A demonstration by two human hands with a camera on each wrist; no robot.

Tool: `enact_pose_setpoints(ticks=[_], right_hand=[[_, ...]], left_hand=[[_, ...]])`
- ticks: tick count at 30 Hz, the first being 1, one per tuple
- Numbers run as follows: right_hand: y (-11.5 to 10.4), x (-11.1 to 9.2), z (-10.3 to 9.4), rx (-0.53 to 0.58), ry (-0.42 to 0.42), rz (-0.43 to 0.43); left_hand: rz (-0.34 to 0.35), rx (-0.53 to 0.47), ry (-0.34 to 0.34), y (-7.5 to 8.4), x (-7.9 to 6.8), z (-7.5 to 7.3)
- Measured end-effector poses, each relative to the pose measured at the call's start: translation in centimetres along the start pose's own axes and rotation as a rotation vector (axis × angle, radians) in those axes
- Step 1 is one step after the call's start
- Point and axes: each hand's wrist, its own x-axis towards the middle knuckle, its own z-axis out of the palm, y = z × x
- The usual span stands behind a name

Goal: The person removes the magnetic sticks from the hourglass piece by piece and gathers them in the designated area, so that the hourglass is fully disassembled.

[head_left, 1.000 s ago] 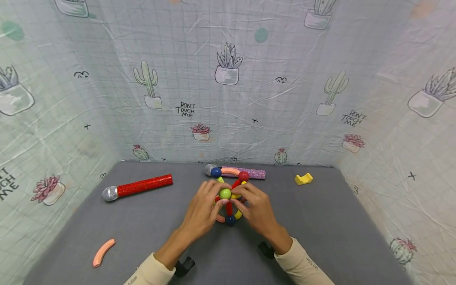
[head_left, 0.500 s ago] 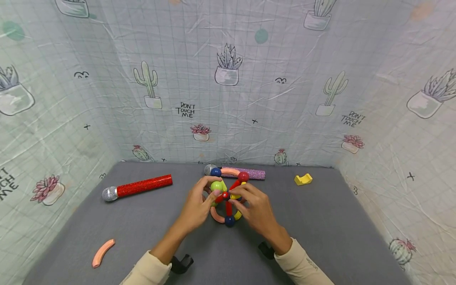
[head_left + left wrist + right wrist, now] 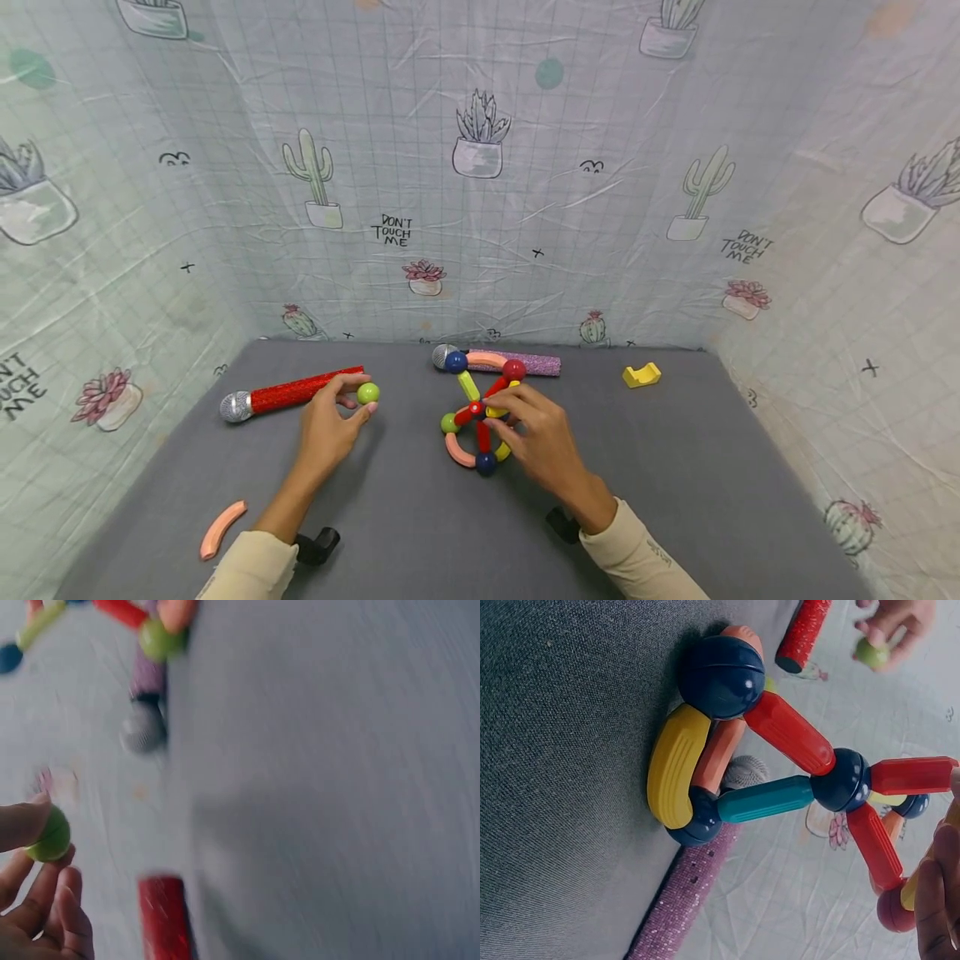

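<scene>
My left hand (image 3: 327, 429) pinches a green ball (image 3: 368, 393) between thumb and fingers, in the air beside the red glitter microphone (image 3: 281, 395). The same ball shows in the left wrist view (image 3: 52, 836), where motion blurs the scene. At the table's middle stands a frame of magnetic rods and balls, with a dark blue ball (image 3: 841, 780) joining red rods (image 3: 789, 733) and a teal rod (image 3: 765, 799). My right hand (image 3: 542, 437) pinches a yellow rod (image 3: 497, 412) at the top of this frame; its fingers partly hide the rod.
Behind the frame lies a purple glitter microphone (image 3: 536, 365). A yellow curved block (image 3: 641, 376) sits at the back right, and a loose salmon curved rod (image 3: 222, 530) lies at the front left. Cactus-print cloth (image 3: 480, 217) walls the back and sides.
The green ball has come off the top of the frame in my left hand and moved left, away from it. A red rod's end now shows there. The right hand stays in place.
</scene>
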Motion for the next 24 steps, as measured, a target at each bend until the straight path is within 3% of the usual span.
enact_pose_setpoints(ticks=[4, 8, 15, 24], right_hand=[[0.1, 0.0, 0.0, -0.006, 0.006, -0.005], [0.2, 0.0, 0.0, -0.01, 0.005, 0.003], [0.1, -0.1, 0.0, -0.014, -0.011, 0.011], [0.0, 0.0, 0.0, -0.002, -0.018, 0.024]], left_hand=[[-0.062, 0.079, -0.023, -2.5, 0.5, -1.3], [-0.098, 0.117, -0.06, -3.8, 0.7, -2.1], [-0.146, 0.18, -0.107, -4.9, 0.8, -2.2], [-0.138, 0.204, -0.126, -5.6, 0.8, -2.0]])
